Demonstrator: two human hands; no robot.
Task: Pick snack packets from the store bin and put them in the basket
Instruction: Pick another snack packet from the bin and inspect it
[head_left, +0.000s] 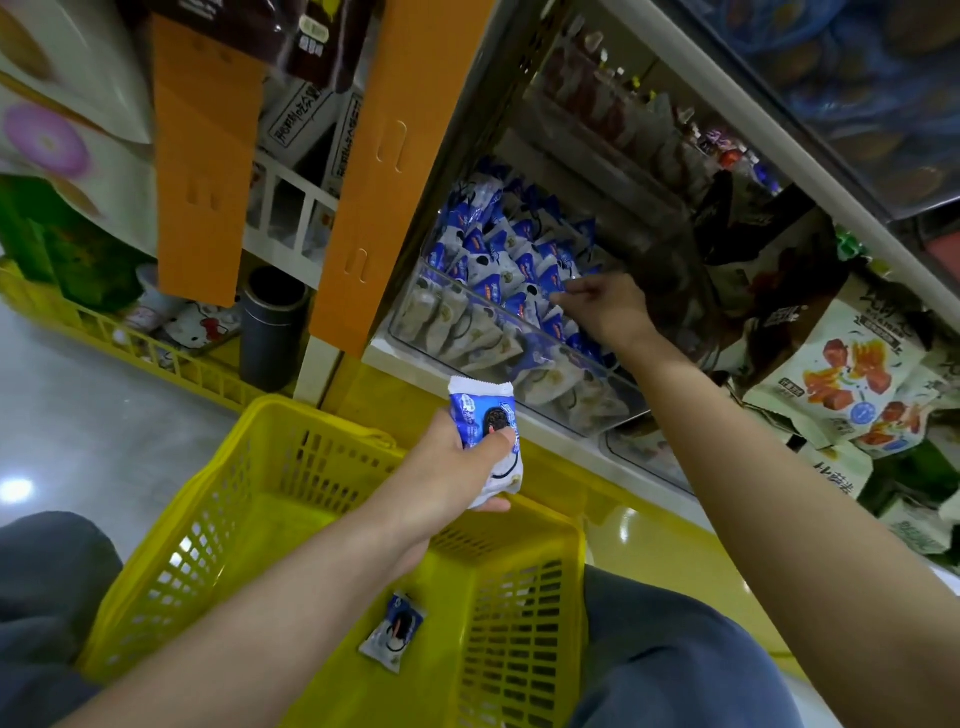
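1. Holding a blue-white snack packet (485, 441), left hand (447, 478) grips it over the yellow basket (218, 499).
2. Far right, right hand (602, 306) reaches into clear bin (441, 332); grip can't tell.
3. On basket floor lies a second packet (393, 631).

1. The basket (218, 519) is bright yellow, its walls a grid of slots.
2. The raised packet (485, 431) is white and blue, with a black round biscuit printed on it.
3. The lower packet (393, 631) shows the same blue, white and black.
4. The binned packets (519, 260) are a jumble of blue and white.
5. The panels (208, 156) are plain orange.
6. The snack bags (841, 374) are cream, printed with orange-red pieces.
7. The trousers (675, 649) are slate blue.
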